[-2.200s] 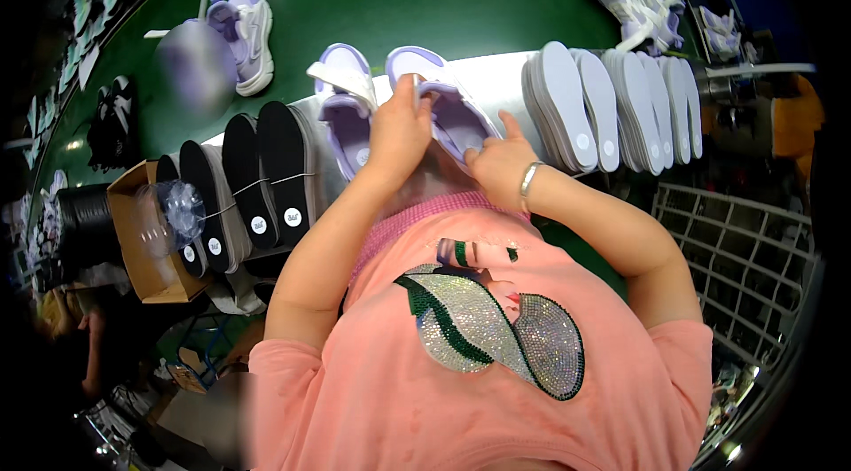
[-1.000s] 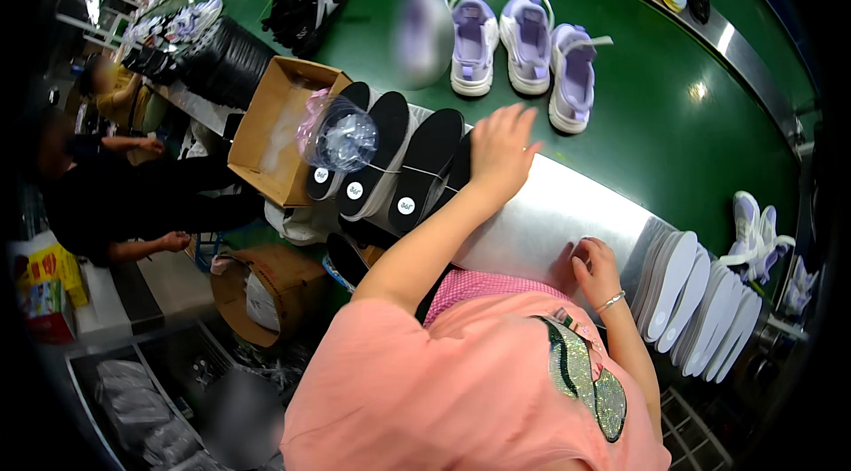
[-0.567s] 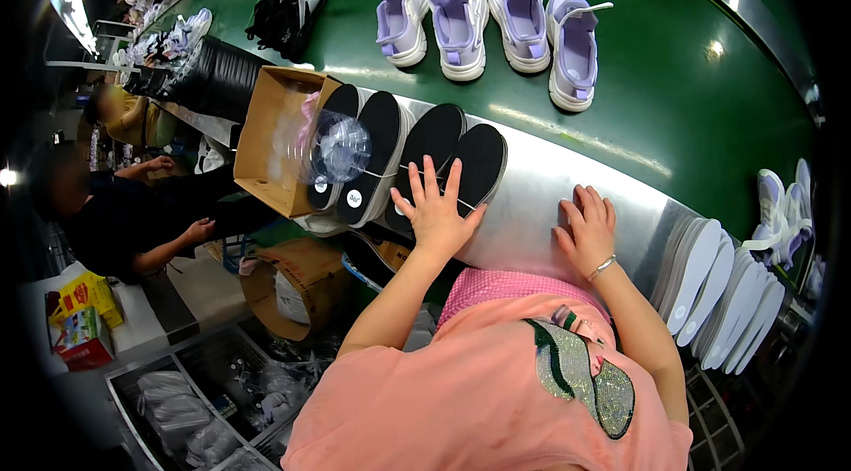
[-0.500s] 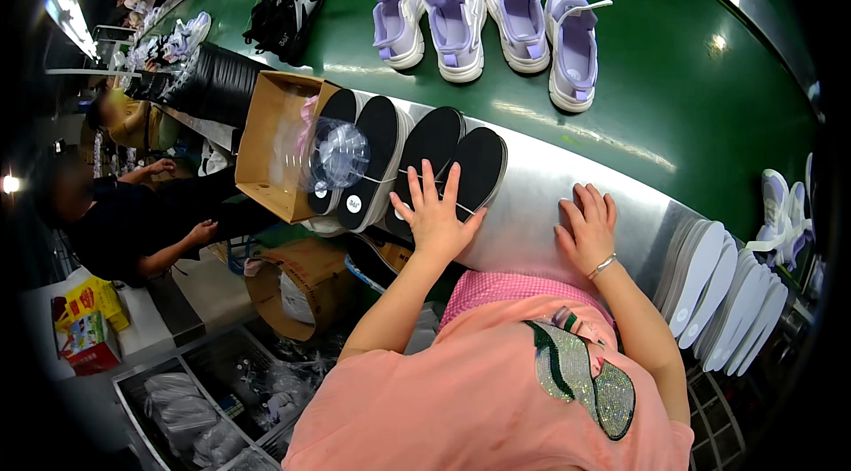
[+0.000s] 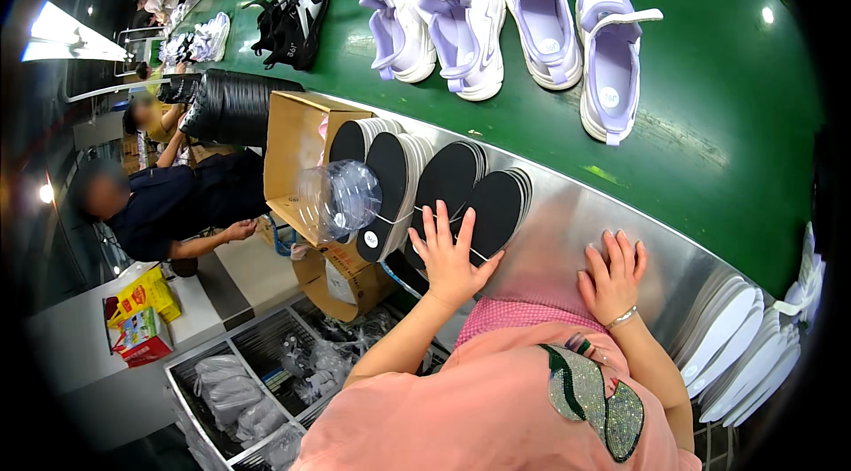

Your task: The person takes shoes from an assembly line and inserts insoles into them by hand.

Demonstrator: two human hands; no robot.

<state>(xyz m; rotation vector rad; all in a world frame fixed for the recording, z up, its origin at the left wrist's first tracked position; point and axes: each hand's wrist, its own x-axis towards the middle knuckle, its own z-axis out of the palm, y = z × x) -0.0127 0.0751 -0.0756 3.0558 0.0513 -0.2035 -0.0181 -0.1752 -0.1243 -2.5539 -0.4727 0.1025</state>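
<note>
"Black insoles (image 5: 493,210) lie beneath the left hand (image 5: 451,267). Does it grip them?"

"No. Palm down, fingers spread apart, it seems to rest across two neighbouring stacks on the steel strip (image 5: 560,227). Light, even pressure would likely keep the layers from sliding."

"And the right hand (image 5: 614,283)?"

"Holding nothing. Its fingers stand slightly apart over the strip, pointing toward the far edge, forearm slanting up from the lower right."

"Farther out?"

"White insoles (image 5: 720,329) line the strip's right end; four lilac-and-white shoes (image 5: 542,23) stand past its far edge, on the green table (image 5: 700,37)."
</note>
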